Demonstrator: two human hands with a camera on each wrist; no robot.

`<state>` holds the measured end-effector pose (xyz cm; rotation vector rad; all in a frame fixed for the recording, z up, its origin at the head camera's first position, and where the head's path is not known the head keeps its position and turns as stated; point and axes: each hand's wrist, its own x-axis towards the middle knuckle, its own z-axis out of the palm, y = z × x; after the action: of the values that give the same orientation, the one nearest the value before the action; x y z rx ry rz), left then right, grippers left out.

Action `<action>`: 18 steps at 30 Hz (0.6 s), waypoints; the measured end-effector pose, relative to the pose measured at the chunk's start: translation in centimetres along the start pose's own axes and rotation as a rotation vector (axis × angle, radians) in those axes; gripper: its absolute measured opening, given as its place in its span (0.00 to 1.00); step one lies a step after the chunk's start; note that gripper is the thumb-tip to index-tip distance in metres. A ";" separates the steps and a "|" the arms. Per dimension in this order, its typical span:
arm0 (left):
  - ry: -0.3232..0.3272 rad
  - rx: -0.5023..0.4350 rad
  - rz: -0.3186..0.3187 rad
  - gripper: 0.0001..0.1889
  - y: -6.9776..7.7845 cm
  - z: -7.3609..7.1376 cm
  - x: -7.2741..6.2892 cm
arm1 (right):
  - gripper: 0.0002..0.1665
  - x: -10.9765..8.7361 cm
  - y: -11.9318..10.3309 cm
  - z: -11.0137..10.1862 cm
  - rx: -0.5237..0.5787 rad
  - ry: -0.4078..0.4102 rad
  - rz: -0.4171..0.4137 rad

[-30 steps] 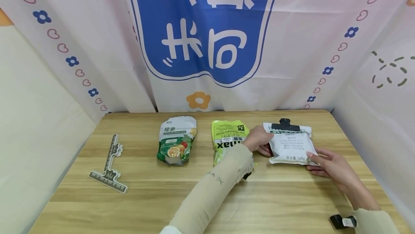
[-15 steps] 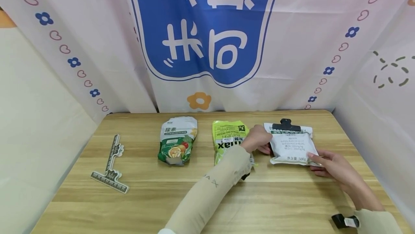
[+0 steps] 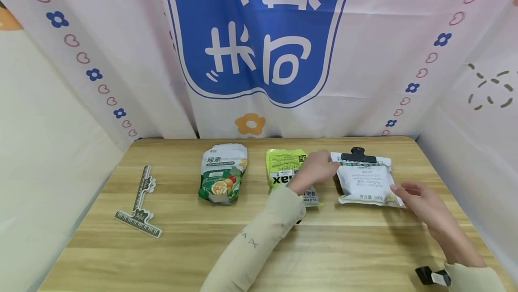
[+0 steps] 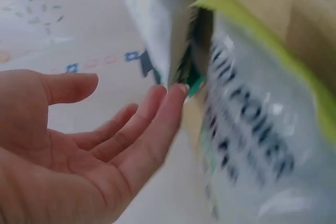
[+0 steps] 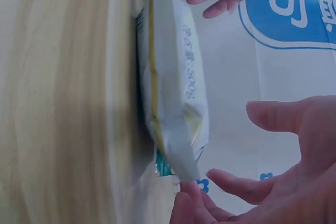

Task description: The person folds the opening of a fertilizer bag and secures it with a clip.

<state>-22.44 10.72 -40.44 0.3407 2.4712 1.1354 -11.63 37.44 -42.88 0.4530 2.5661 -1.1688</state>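
Observation:
A white bag (image 3: pixel 364 186) marked 500g lies at the right of the table, its top folded over under a black clip (image 3: pixel 358 155). Beside the bag's left edge is my left hand (image 3: pixel 315 170), its thumb and fingers spread apart in the left wrist view; whether its fingertips touch the bag I cannot tell. My right hand (image 3: pixel 422 204) is at the bag's lower right corner. In the right wrist view its thumb stands off the bag and its fingers are relaxed. A lime-green and grey bag (image 3: pixel 279 163) lies partly behind my left hand and sleeve.
A white and green bag (image 3: pixel 222 175) with fruit printed on it lies left of the lime-green one. Two patterned clips (image 3: pixel 142 188) lie at the table's left. A printed curtain (image 3: pixel 356 116) hangs along the table's back edge.
Both hands have loosened from the white bag: the left has drawn back to the left, and the right thumb has lifted off its corner. The white bag stays in place with its clip.

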 end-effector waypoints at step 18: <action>0.156 -0.122 0.022 0.22 -5.2 -7.0 -2.1 | 0.42 -2.1 -4.2 2.9 0.142 0.002 -0.243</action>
<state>-24.00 1.91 -39.80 0.2527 2.5209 1.3617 -11.05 32.25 -41.05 0.1746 2.6053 -1.4391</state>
